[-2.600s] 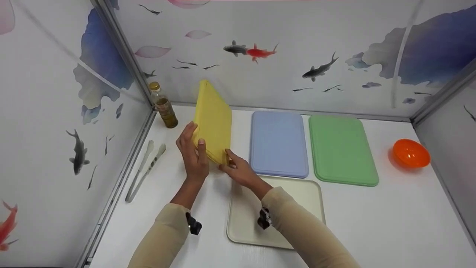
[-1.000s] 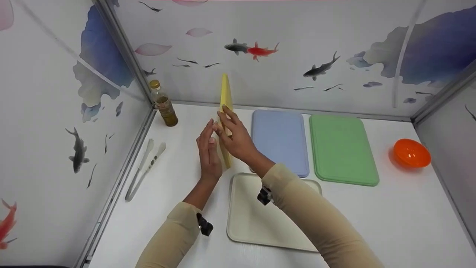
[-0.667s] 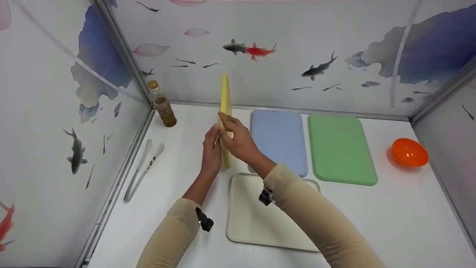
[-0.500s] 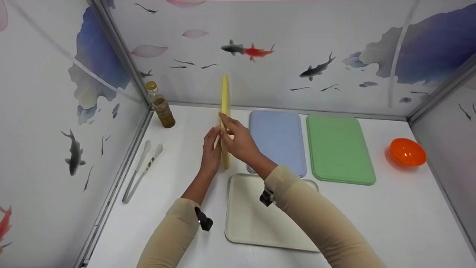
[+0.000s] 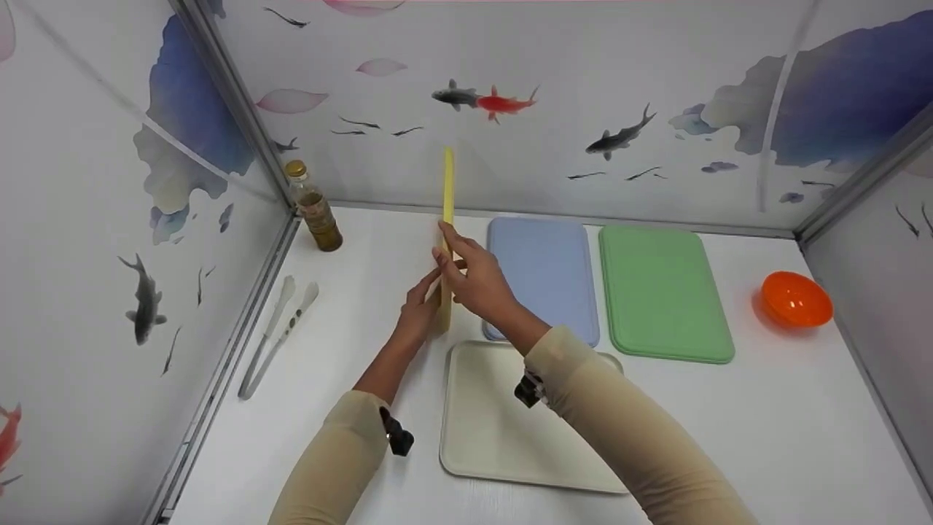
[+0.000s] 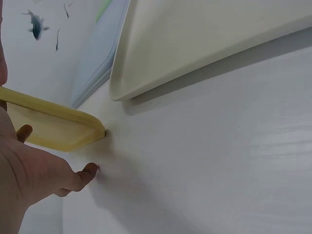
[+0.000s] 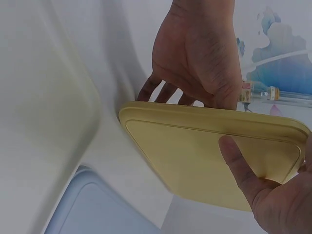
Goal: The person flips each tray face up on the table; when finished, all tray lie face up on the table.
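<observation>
Blue board (image 5: pixel 541 277), green board (image 5: pixel 665 292) flat on table (image 5: pixel 794 437), likely done; yellow board (image 7: pixel 190 156) upright left of them, likely unfinished. Right grip (image 5: pixel 477 281) pinches it; left grip (image 5: pixel 418 315) against it, can't tell if grasping.

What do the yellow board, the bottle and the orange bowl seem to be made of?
Yellow board: probably plastic, matte; even colour, smooth rounded rim.
Bottle: clear glass or plastic; brownish liquid shows through.
Orange bowl: likely plastic, glossy; bright highlights inside, though glazed ceramic is possible.
</observation>
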`<action>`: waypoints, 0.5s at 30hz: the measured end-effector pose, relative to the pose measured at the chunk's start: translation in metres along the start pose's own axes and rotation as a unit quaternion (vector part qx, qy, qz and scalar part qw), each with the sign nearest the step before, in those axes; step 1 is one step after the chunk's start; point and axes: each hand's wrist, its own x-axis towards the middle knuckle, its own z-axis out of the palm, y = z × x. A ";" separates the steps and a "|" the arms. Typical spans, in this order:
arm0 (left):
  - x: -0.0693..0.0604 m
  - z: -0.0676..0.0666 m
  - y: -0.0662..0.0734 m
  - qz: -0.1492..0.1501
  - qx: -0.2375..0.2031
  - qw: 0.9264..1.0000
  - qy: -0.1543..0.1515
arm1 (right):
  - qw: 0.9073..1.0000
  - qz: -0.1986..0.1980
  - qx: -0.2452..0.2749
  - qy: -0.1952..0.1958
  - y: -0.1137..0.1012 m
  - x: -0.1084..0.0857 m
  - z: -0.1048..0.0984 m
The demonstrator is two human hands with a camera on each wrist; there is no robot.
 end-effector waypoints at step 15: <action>0.005 0.000 -0.001 -0.015 0.037 0.999 -0.025 | 0.996 0.016 0.087 0.027 0.003 -0.006 -0.004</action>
